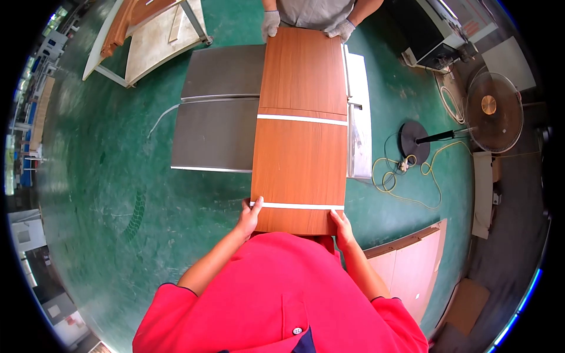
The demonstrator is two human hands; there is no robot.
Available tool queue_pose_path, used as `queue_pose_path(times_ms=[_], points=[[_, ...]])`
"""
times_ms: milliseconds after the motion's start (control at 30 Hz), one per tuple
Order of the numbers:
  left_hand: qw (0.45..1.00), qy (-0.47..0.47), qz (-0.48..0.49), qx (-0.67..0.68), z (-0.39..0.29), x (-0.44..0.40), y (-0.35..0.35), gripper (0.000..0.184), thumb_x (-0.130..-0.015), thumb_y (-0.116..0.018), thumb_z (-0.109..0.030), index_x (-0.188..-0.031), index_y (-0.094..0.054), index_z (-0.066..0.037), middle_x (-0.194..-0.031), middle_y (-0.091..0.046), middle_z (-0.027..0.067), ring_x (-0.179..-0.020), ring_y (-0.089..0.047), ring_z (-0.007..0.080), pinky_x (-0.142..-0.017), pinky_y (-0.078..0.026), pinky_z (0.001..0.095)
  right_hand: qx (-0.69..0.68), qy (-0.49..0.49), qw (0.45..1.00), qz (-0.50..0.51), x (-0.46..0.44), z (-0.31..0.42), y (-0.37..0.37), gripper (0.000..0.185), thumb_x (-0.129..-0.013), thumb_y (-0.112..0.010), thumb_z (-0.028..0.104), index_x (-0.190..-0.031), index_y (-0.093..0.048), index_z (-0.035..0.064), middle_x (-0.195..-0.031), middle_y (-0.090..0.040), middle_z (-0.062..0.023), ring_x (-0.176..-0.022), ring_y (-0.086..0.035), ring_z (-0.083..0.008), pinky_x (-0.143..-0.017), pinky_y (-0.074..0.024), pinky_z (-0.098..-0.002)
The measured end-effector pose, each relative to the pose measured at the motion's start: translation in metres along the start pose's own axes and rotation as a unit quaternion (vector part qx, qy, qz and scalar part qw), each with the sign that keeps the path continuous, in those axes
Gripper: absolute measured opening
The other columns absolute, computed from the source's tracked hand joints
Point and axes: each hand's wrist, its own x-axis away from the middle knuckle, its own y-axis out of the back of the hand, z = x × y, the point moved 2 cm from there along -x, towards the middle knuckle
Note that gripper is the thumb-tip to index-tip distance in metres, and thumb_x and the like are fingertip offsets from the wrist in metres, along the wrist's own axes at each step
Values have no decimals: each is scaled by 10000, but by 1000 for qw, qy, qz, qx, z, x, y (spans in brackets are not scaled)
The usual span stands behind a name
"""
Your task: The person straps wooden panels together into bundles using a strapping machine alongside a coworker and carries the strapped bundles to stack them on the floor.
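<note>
A long reddish-brown wooden panel (301, 159), crossed by two white strips, reaches from my body to a co-worker. My left hand (249, 216) grips its near left edge, thumb on top by the nearer strip. On the near right edge my right hand (342, 228) has its thumb over the top. The fingers of both hands are mostly hidden below the panel. At the far end, a person with gloved hands (340, 29) holds the other corners. Beneath the panel lie grey metallic panels (218, 134) on the left and a white and silver part (359, 141) on the right.
A standing fan (488, 106) with a round base and a loose yellow cable (435, 176) is at the right. Pinkish boards (406, 270) lie low on the right. A wheeled table (156, 53) stands at the upper left, on the green floor (118, 194).
</note>
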Motion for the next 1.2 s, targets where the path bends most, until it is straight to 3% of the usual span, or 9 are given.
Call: queue_pose_path(times_ms=[200, 700, 1200], points=[[1000, -2, 7, -13, 22, 9, 3, 687, -927, -551, -506, -1304, -307, 13, -1248, -485, 144, -1180, -457, 209, -1022, -343, 339, -10, 47, 999, 0, 4, -31, 13, 502, -898, -636, 331, -1267, -506, 17, -1208, -588, -70, -1119, -538, -158, -977, -389, -315], [1000, 11, -2, -28, 12, 15, -5, 757, -900, -562, -557, -1335, -325, 15, -1300, -474, 152, -1230, -439, 221, -1034, -336, 343, 2, 40, 999, 18, 0, -29, 23, 535, -897, -615, 380, -1284, -487, 34, -1195, -592, -69, -1081, -569, -176, -939, -424, -323], [999, -34, -3, -39, 22, 8, -3, 735, -899, -535, -584, -1294, -338, 4, -1222, -523, 151, -1166, -485, 235, -998, -363, 352, 2, 32, 999, 14, 4, -25, 17, 599, -872, -640, 409, -1318, -459, 52, -1220, -576, -66, -1114, -551, -191, -950, -426, -347]])
